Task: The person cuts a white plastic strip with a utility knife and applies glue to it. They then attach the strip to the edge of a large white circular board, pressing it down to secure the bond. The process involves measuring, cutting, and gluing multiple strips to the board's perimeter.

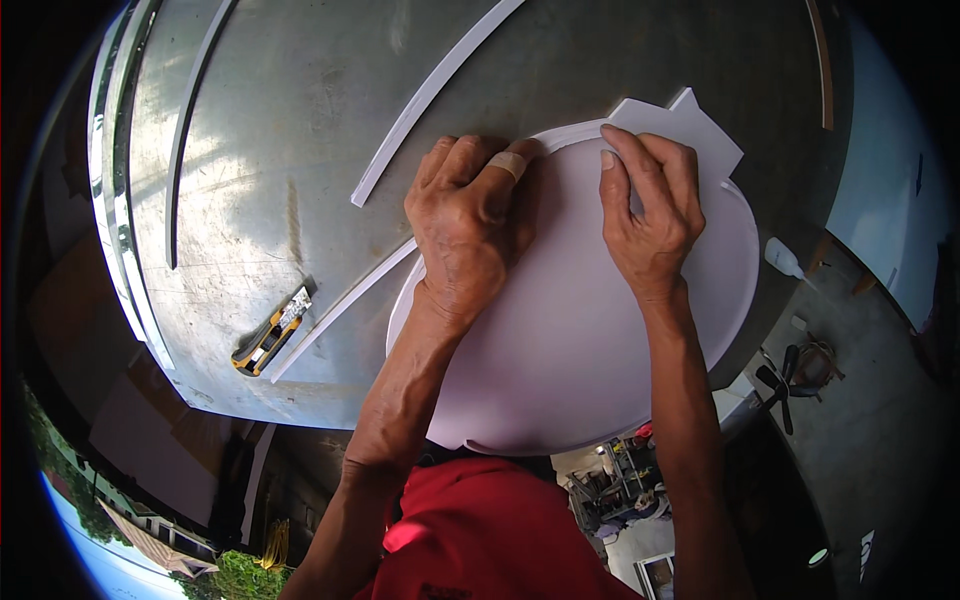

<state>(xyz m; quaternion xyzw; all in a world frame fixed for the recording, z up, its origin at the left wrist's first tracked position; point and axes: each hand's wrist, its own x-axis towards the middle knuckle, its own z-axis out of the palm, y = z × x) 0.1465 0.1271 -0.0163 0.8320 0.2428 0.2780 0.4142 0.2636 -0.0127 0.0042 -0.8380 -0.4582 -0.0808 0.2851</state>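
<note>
A large white rounded panel (575,330) lies before me, with an angular pointed piece at its far right. A thin white strip (575,134) stands along its far curved edge. My left hand (465,220), a bandage on one finger, is curled closed over this edge; its fingertips are partly hidden. With thumb and index finger, my right hand (655,205) pinches at the strip beside the angular piece. Another length of white strip (345,308) runs from the panel's left edge toward a yellow and black utility knife (270,332).
The grey metal table (330,110) carries a loose curved white strip (435,100) beyond my left hand and several long strips at the left. A small white squeeze bottle (783,258) is near the right edge. A black fan-like object (785,385) sits lower right.
</note>
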